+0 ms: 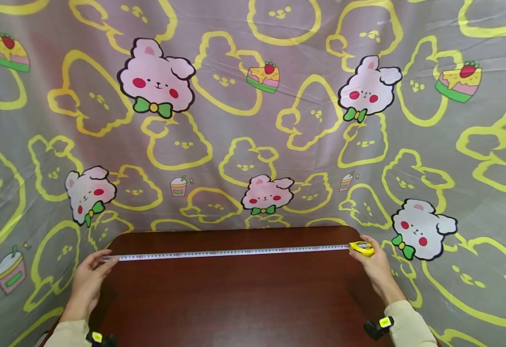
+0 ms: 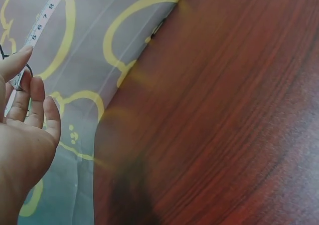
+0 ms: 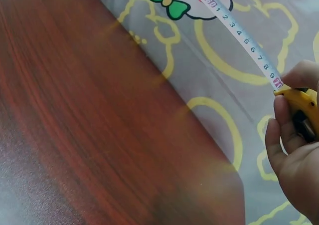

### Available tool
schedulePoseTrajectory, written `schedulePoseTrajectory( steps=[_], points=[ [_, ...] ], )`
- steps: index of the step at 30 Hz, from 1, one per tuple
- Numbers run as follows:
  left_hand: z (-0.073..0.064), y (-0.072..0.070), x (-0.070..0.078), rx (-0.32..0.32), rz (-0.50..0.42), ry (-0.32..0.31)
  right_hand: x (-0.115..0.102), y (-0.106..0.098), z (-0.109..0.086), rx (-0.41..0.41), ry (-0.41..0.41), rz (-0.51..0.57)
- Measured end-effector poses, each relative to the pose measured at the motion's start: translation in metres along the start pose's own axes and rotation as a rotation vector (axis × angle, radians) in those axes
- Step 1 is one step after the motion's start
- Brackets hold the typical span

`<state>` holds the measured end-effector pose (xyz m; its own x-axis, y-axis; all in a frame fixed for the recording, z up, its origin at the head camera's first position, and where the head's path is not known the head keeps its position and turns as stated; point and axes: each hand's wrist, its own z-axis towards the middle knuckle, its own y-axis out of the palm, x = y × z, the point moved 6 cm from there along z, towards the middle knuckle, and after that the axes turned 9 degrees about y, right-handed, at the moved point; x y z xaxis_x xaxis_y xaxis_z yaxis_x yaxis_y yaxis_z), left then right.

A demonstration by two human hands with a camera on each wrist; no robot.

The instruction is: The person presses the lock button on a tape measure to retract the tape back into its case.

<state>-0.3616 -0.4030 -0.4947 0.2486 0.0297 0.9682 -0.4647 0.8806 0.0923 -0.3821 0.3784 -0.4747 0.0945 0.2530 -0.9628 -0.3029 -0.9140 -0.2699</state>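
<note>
A yellow tape measure is gripped in my right hand, thumb and fingers around its case. From it the white blade runs out straight and level across the head view. At the other end my left hand pinches the blade's tip between thumb and fingers. In the left wrist view the thumb lies over the blade near its low numbers. The right wrist view shows the blade entering the case just past a red-marked 70.
Below the blade lies a dark reddish-brown wooden table with rounded far corners. A grey curtain printed with yellow outlines and white rabbits hangs behind the table and along both sides. Each wrist carries a small black device with a yellow label.
</note>
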Motion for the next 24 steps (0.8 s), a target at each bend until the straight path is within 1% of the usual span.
schedulePoseTrajectory(
  steps=[2, 5, 6, 8, 10, 12, 18, 22, 24],
  points=[
    [0.000, 0.001, 0.004, 0.008, -0.025, 0.009, -0.002, -0.001, 0.001, 0.002, -0.001, 0.014],
    [0.000, 0.001, 0.007, 0.021, -0.066, 0.010, -0.004, -0.001, 0.002, -0.016, -0.009, 0.051],
    [0.000, 0.002, 0.008, 0.023, -0.074, 0.008, -0.005, -0.001, 0.002, -0.025, -0.014, 0.082],
    [0.001, 0.002, 0.009, 0.026, -0.065, 0.007, -0.005, -0.001, 0.002, -0.050, -0.015, 0.164],
    [0.001, 0.003, 0.010, 0.025, -0.038, 0.004, -0.006, -0.001, 0.002, -0.076, -0.018, 0.236],
    [0.002, 0.003, 0.012, 0.017, -0.008, 0.004, -0.006, 0.000, 0.002, -0.098, -0.022, 0.279],
    [0.002, 0.003, 0.017, -0.003, 0.018, 0.008, -0.007, 0.003, 0.000, -0.126, -0.027, 0.244],
    [0.003, 0.004, 0.019, -0.011, 0.118, 0.007, -0.008, 0.005, -0.002, -0.134, -0.029, 0.239],
    [0.003, 0.005, 0.021, -0.022, 0.186, 0.015, -0.009, 0.006, -0.002, -0.144, -0.034, 0.231]
  ],
)
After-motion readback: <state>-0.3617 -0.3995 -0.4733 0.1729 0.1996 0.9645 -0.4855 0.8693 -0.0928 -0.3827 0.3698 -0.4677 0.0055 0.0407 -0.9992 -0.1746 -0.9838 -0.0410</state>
